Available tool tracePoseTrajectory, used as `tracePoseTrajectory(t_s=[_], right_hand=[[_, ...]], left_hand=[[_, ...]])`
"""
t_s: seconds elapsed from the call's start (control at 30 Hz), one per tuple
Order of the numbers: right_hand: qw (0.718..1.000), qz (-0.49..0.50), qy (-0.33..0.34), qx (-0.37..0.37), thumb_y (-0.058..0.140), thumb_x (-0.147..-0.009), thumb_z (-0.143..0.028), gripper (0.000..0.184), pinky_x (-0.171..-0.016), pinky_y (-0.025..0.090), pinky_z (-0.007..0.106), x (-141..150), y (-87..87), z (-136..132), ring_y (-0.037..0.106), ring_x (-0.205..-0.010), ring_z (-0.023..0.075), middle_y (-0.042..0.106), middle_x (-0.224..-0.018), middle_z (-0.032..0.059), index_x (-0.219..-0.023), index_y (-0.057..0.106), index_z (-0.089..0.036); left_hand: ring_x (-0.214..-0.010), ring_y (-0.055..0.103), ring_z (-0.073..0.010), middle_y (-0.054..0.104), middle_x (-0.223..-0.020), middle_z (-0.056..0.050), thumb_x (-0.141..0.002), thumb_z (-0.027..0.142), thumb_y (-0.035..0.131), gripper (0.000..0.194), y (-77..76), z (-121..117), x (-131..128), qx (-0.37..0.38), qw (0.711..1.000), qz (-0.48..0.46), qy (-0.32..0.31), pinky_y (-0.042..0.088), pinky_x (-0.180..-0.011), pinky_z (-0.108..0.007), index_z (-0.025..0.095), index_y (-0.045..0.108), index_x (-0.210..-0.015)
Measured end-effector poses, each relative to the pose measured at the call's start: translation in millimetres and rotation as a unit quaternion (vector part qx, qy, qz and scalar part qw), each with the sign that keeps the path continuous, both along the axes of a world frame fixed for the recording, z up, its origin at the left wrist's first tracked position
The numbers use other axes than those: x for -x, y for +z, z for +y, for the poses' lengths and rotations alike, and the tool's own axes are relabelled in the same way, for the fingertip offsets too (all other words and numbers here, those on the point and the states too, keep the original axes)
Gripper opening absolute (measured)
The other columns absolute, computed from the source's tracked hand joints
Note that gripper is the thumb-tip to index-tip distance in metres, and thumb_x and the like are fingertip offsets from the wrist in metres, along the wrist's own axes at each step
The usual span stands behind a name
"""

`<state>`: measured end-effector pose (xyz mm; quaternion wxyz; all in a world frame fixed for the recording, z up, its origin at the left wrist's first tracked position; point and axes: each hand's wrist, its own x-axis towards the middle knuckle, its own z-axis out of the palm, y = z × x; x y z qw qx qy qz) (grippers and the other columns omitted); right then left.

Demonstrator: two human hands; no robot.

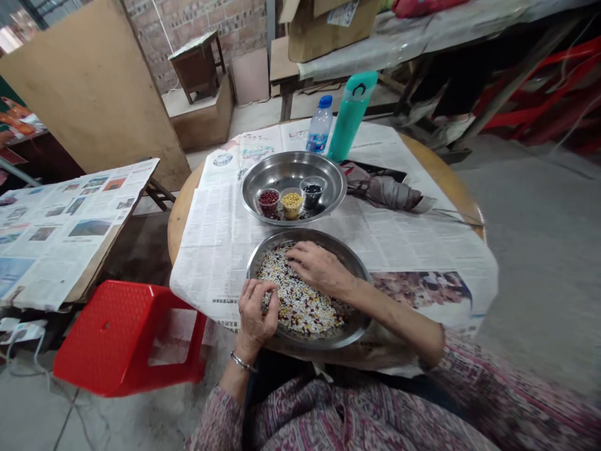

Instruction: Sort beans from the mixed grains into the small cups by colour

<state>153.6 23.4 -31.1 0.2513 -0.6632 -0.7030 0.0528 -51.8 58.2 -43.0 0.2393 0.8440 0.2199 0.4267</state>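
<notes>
A steel basin (360, 266) before me holds a loose mix of white grains with dark red, yellow and black beans (307, 307). My right hand (322, 266) reaches over the basin from the right, fingers stretched and slightly apart, their tips at the mix. At the left rim is my left hand (256, 310), its fingers curled in; anything inside them is hidden. Behind stands a second steel basin (282, 169). Inside it are three clear cups: one with red beans (269, 202), one with yellow beans (292, 203), one with black beans (312, 193).
Newspaper (211, 250) covers the round wooden table (181, 222). A water bottle (319, 128) and a teal flask (352, 119) stand at the back, near a folded grey umbrella (389, 191). To the left are a red stool (113, 332) and another newspaper-covered table (61, 225).
</notes>
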Motion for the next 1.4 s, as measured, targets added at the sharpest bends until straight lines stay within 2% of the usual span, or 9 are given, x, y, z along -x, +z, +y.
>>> tracePoseTrajectory(t_s=[0.13,0.2,0.37,0.47,0.7,0.83,1.1,1.3,1.4], right_hand=[[0.988,-0.052,0.144,-0.032,0.055,-0.094,-0.026,0.02,-0.09,0.048,0.04,27,-1.5,-2,0.055,-0.105,0.0237,0.065,-0.11,0.0099,-0.107,0.068,-0.019],[0.988,-0.074,0.133,-0.038,0.054,-0.095,-0.025,0.02,-0.091,0.048,0.042,23,-3.7,-3,0.055,-0.106,0.0245,0.065,-0.112,0.0107,-0.107,0.068,-0.018],[0.993,-0.111,0.007,-0.032,0.051,-0.094,-0.017,0.023,-0.088,0.051,0.041,-19,-10.9,-19,0.056,-0.104,0.0262,0.067,-0.11,0.0134,-0.105,0.07,-0.015],[0.992,-0.123,-0.005,-0.027,0.051,-0.092,-0.014,0.022,-0.086,0.053,0.039,-30,-12.2,-39,0.057,-0.1,0.0256,0.067,-0.108,0.0129,-0.103,0.07,-0.015],[0.995,-0.045,0.073,-0.042,0.051,-0.092,-0.013,0.02,-0.084,0.056,0.034,16,-12.3,-73,0.06,-0.098,0.0208,0.065,-0.102,0.0085,-0.105,0.065,-0.019],[0.994,-0.011,0.099,-0.039,0.049,-0.089,-0.007,0.026,-0.081,0.056,0.034,26,-15.6,-59,0.061,-0.096,0.0203,0.065,-0.099,0.0075,-0.105,0.065,-0.02],[0.995,0.052,-0.021,-0.08,0.046,-0.089,-0.01,0.028,-0.09,0.054,0.041,-13,-13.4,-22,0.063,-0.099,0.024,0.068,-0.1,0.0099,-0.098,0.07,-0.02],[0.995,0.088,0.033,-0.041,0.047,-0.092,-0.017,0.024,-0.084,0.055,0.037,1,-12.4,-25,0.066,-0.091,0.0208,0.071,-0.095,0.0075,-0.096,0.071,-0.021],[0.993,0.096,0.052,-0.042,0.048,-0.092,-0.018,0.023,-0.083,0.055,0.036,5,0.6,-22,0.067,-0.089,0.0198,0.072,-0.093,0.0068,-0.097,0.07,-0.02]], left_hand=[[-0.089,0.059,-0.0179,0.064,-0.092,-0.005,-0.09,0.008,0.054,0.014,-0.9,0,0,-0.007,1.0,-0.009,0.007,0.046,-0.085,-0.034,0.018,0.059,-0.099],[-0.088,0.059,-0.0176,0.064,-0.091,-0.004,-0.09,0.008,0.054,0.014,-0.6,0,-1,-0.007,1.0,-0.011,0.007,0.046,-0.084,-0.033,0.018,0.059,-0.098],[-0.086,0.058,-0.0172,0.064,-0.089,-0.004,-0.091,0.01,0.054,0.011,-0.3,-1,0,-0.004,1.0,-0.004,0.007,0.046,-0.084,-0.033,0.018,0.059,-0.097],[-0.085,0.058,-0.0174,0.064,-0.088,-0.004,-0.092,0.011,0.053,0.01,-0.6,-1,-1,-0.004,1.0,-0.002,0.009,0.046,-0.083,-0.034,0.018,0.059,-0.096],[-0.085,0.058,-0.0179,0.065,-0.088,-0.004,-0.092,0.012,0.052,0.011,2.0,-3,-1,0.0,1.0,0.002,0.006,0.046,-0.084,-0.034,0.019,0.059,-0.097],[-0.086,0.059,-0.0185,0.065,-0.089,-0.004,-0.092,0.012,0.052,0.011,1.8,-3,-1,0.0,1.0,0.006,0.008,0.046,-0.084,-0.035,0.019,0.059,-0.096],[-0.084,0.058,-0.0175,0.065,-0.088,-0.004,-0.092,0.011,0.053,0.01,0.4,-3,-1,-0.007,1.0,-0.003,0.004,0.045,-0.083,-0.035,0.019,0.059,-0.095],[-0.084,0.058,-0.0174,0.066,-0.087,-0.004,-0.092,0.011,0.052,0.01,3.8,-4,0,-0.007,1.0,-0.004,0.001,0.045,-0.082,-0.035,0.018,0.058,-0.094],[-0.083,0.058,-0.0178,0.066,-0.087,-0.005,-0.092,0.01,0.051,0.011,4.0,-4,0,-0.004,1.0,0.002,0.0,0.045,-0.082,-0.035,0.018,0.059,-0.094]])
